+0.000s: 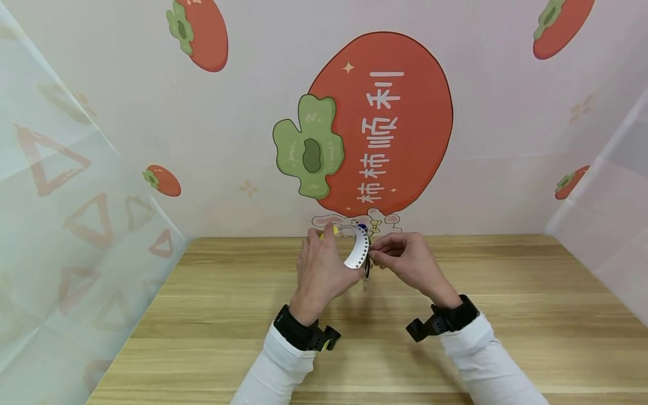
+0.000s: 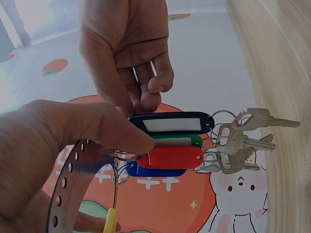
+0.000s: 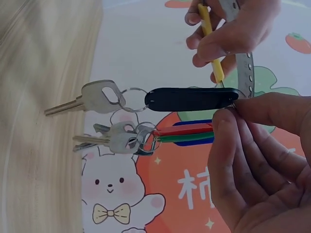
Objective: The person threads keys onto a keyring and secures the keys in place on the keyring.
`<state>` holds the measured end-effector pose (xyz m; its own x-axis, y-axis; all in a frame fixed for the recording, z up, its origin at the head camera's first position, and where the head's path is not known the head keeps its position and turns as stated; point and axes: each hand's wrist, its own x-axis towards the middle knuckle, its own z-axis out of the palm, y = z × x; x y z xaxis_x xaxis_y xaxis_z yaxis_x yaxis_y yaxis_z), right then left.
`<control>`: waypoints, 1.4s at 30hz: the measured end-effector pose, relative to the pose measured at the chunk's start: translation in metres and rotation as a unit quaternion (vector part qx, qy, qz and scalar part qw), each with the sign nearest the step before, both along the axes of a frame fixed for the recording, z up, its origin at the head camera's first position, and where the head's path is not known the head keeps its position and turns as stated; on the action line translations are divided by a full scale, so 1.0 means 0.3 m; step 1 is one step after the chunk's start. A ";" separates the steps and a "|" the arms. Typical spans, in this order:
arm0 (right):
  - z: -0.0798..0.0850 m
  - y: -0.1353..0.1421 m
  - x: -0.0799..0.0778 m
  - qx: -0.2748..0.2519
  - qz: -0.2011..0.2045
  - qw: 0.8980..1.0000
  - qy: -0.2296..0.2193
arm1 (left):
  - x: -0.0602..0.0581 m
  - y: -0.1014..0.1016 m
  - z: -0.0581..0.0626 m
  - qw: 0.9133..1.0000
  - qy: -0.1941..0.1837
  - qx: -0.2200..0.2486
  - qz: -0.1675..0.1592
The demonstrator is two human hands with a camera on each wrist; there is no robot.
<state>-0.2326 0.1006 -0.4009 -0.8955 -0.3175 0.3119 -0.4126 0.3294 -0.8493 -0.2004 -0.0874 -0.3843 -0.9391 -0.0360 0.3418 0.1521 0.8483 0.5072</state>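
Observation:
My left hand (image 1: 321, 270) grips a curved, white-metal plate (image 1: 360, 250) with a row of small holes along its edge. A yellow-sleeved rod (image 3: 211, 46) runs beside the plate, by the left fingers. From the plate side hang oval key tags: a black key tag (image 3: 189, 99), a red one (image 2: 175, 158), a green one (image 2: 195, 141) and a blue one (image 2: 155, 172). Metal keys (image 3: 99, 99) dangle from rings at their far ends. My right hand (image 1: 410, 261) pinches the plate-side end of the black key tag between thumb and index finger; its small ring is mostly hidden there.
Beneath the hands lies a wood-grain table (image 1: 228, 315). A printed backdrop (image 1: 496, 169) with persimmons and a white rabbit rises behind its far edge. Pale sheets hang on the left and right sides. Each wrist wears a black strap with a small camera.

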 end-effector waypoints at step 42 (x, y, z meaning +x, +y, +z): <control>0.003 -0.028 0.029 0.162 -0.076 0.930 0.321 | -0.002 0.007 -0.012 1.000 0.019 -0.001 -0.018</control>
